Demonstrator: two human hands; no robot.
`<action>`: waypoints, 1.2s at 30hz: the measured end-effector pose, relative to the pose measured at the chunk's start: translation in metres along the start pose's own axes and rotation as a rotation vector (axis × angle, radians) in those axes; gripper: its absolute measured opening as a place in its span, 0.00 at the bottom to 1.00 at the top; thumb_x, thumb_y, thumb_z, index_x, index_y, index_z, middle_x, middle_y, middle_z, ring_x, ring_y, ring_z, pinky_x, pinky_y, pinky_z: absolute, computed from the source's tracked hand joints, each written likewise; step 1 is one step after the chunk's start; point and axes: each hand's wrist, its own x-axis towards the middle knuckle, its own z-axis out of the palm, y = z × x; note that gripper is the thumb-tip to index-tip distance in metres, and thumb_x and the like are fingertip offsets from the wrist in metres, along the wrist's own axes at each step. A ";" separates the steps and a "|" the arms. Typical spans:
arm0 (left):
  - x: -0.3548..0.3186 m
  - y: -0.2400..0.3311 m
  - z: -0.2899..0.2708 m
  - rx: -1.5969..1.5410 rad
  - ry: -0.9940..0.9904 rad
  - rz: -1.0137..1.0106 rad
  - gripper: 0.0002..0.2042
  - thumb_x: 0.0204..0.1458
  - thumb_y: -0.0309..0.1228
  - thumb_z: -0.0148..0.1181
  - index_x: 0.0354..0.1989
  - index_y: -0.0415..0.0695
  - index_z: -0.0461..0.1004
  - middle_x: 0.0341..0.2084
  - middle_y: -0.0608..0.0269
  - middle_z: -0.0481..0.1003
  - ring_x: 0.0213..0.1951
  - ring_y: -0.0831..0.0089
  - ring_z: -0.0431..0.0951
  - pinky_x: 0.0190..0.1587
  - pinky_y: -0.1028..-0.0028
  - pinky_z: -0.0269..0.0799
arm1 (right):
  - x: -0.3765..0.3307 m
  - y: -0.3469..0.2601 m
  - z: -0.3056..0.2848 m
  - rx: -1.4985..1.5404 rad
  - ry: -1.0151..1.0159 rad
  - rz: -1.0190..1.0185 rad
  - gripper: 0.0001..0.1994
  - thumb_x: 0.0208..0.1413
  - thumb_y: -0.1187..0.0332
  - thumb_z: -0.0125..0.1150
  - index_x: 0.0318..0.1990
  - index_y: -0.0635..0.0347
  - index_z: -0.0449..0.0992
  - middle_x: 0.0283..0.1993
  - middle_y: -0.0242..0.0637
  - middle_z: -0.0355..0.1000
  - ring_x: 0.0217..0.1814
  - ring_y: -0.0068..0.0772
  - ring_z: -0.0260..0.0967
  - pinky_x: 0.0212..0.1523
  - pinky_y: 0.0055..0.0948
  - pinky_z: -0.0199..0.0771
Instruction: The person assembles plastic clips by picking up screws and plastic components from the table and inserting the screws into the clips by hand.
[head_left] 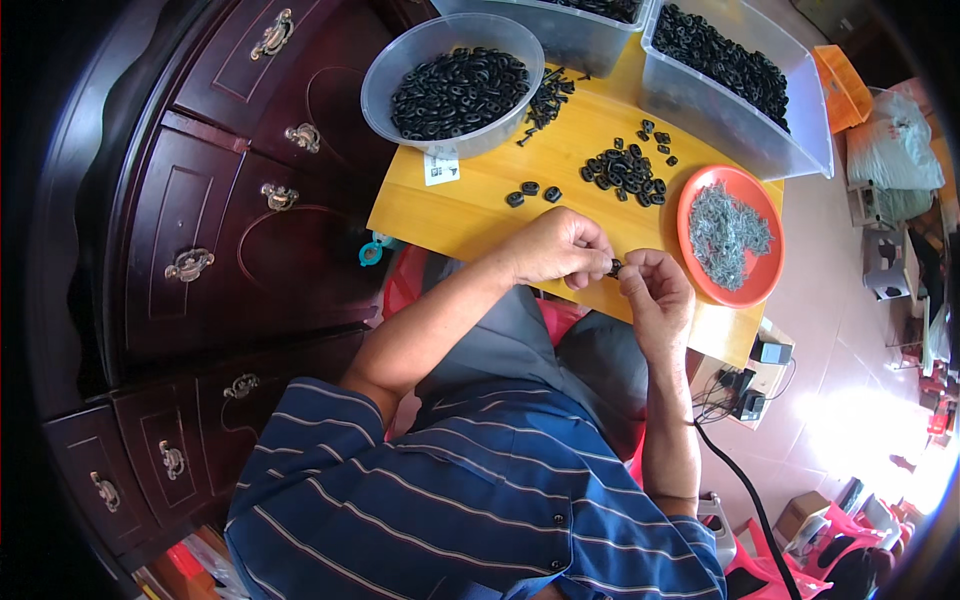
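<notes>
While pinching a small black part (615, 268) with left hand (562, 246) and right hand (661, 298), holds it over the table (465, 213), with loose black pieces (628, 173) just beyond the hands and an orange-red bowl (763, 273) of silvery pieces (730, 235) to their right.

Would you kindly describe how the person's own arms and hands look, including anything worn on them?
The left hand and the right hand are both ungloved. The forearms are uncovered, and no watch or bracelet shows on them. Higher up, short sleeves belong to a dark blue fabric shirt with thin, pale stripes.
</notes>
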 end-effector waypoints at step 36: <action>-0.011 0.014 0.045 0.567 0.463 0.597 0.24 0.46 0.27 0.78 0.54 0.43 0.78 0.25 0.68 0.75 0.21 0.80 0.66 0.25 0.74 0.66 | 0.006 0.008 -0.006 0.731 -0.026 0.413 0.10 0.71 0.63 0.59 0.49 0.58 0.79 0.45 0.32 0.80 0.39 0.21 0.78 0.41 0.24 0.80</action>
